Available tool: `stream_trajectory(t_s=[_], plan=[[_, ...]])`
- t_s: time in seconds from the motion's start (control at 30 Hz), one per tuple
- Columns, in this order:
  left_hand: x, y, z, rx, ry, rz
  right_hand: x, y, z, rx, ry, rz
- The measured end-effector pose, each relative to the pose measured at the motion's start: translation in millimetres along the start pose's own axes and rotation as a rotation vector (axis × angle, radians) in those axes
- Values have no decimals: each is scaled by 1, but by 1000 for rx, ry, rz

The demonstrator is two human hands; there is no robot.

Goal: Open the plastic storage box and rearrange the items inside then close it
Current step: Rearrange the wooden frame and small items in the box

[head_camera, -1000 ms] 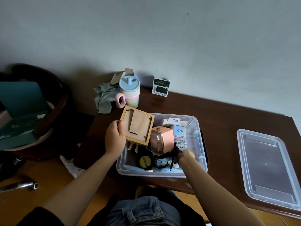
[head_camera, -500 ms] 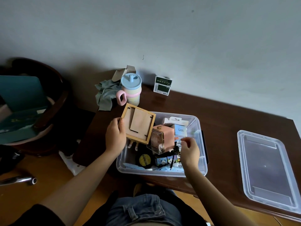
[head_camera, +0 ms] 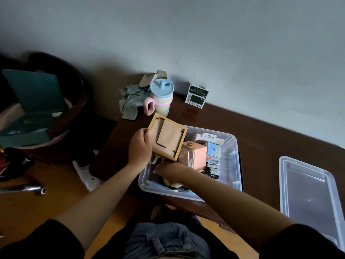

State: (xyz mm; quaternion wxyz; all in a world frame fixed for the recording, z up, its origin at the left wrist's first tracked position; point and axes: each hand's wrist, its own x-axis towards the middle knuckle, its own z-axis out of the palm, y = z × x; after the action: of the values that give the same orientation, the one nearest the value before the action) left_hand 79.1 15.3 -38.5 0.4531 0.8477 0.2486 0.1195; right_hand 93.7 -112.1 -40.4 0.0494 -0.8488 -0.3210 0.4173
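Observation:
The clear plastic storage box stands open at the table's near edge, packed with small items. Its clear lid lies flat on the table to the right. My left hand grips a square wooden frame by its left edge and holds it tilted above the box's far left corner. My right hand reaches into the left half of the box under the frame; its fingers are hidden among the items. A pink box with a clear front and a blue Q88 box sit inside.
A pastel cup with a blue lid and pink handle stands at the table's far left corner beside a crumpled grey cloth. A small green and white carton stands by the wall. A dark chair holds things on the left.
My right hand has moved from the box's right side to its left half, under the wooden frame. My left hand keeps holding the frame in about the same place.

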Motion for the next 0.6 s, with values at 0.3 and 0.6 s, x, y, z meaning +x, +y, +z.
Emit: stream_trajectory(t_s=[0.3, 0.6], plan=[[0, 2, -3, -1, -21, 9, 29, 6, 26, 41, 37, 151], [2, -1, -4, 22, -31, 13, 25, 10, 13, 104, 45, 79]])
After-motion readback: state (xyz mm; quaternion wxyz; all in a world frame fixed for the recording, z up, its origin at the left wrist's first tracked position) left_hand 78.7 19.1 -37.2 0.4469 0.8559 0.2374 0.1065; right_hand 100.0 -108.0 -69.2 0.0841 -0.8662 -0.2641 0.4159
